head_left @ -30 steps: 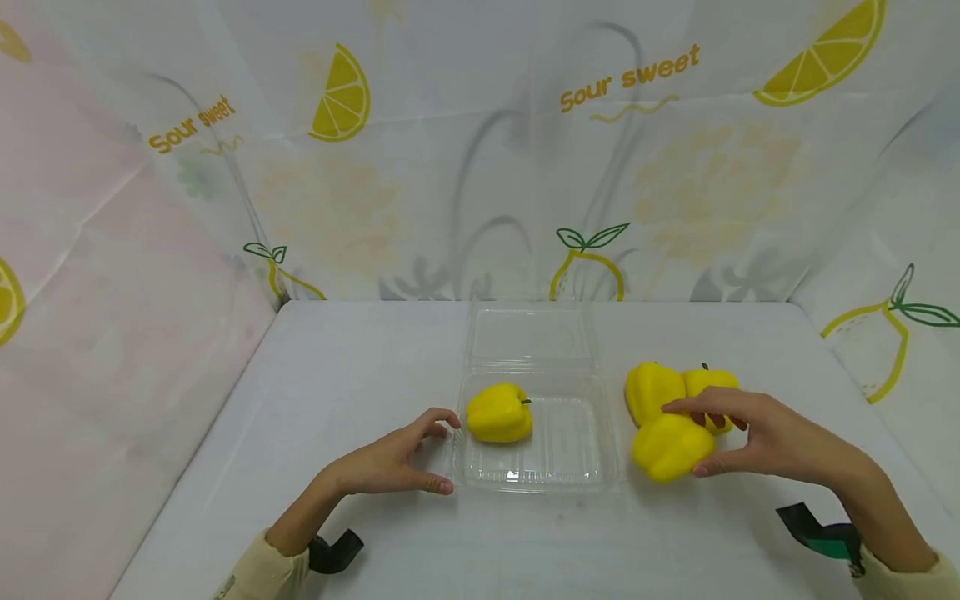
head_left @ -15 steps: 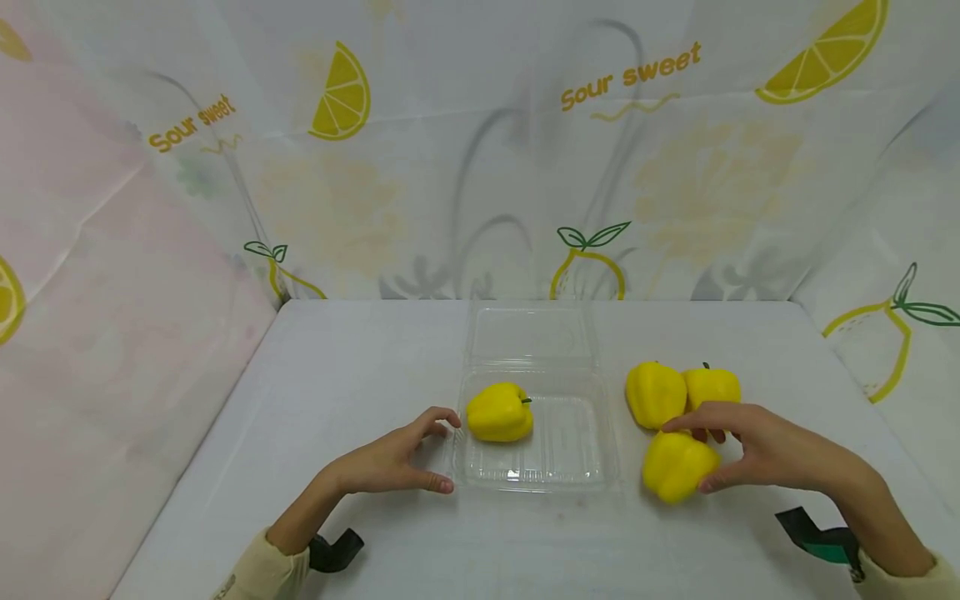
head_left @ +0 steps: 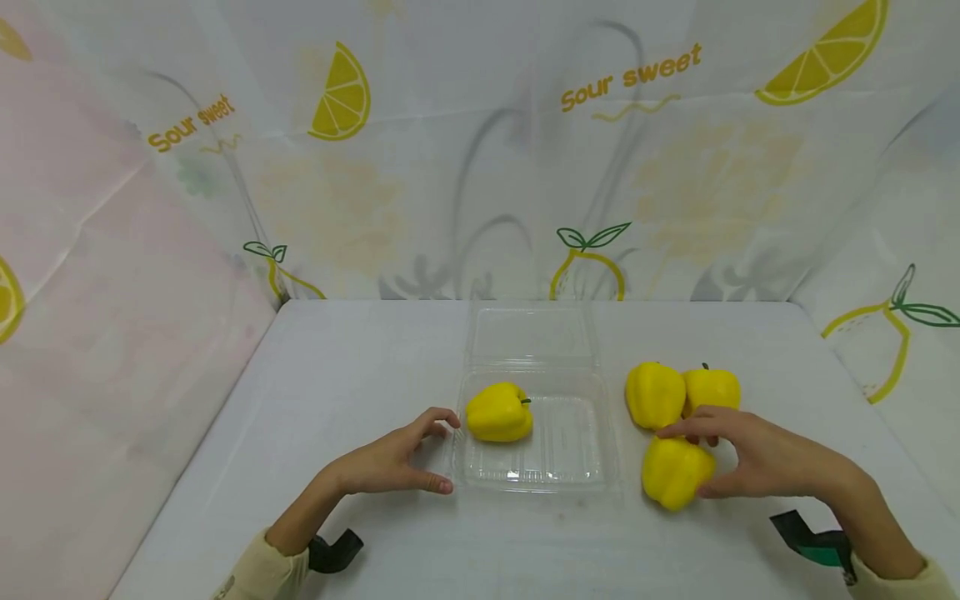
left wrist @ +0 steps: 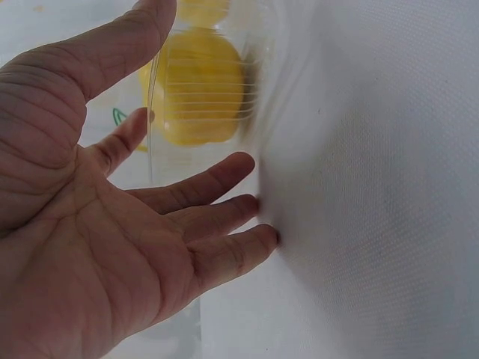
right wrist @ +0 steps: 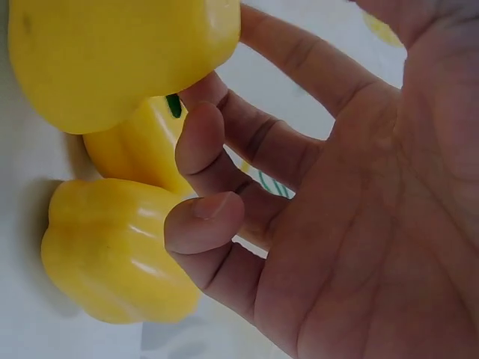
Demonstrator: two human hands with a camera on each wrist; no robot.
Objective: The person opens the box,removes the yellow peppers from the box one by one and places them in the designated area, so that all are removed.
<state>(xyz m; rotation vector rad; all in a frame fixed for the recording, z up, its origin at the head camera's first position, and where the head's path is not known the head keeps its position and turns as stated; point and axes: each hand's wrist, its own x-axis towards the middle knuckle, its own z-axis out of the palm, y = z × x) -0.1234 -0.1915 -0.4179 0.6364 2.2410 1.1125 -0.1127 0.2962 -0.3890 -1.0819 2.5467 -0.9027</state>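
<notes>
My right hand pinches a yellow bell pepper at the right, index finger on its far side and thumb on its near right side. In the right wrist view this pepper fills the upper left, while the other fingers curl loosely below it. Just behind stand two more yellow bell peppers, a left one and a right one. A clear plastic clamshell box lies with its lid back, one yellow bell pepper in its left half. Beside its left wall my left hand is spread, holding nothing.
The box's clear lid lies flat towards the back of the white table. Printed cloth walls close off the back and both sides. A black strap hangs at each wrist.
The right hand and its pepper have shifted slightly towards the near edge, away from the two peppers behind, and the pepper has turned a little. The left hand stays put.
</notes>
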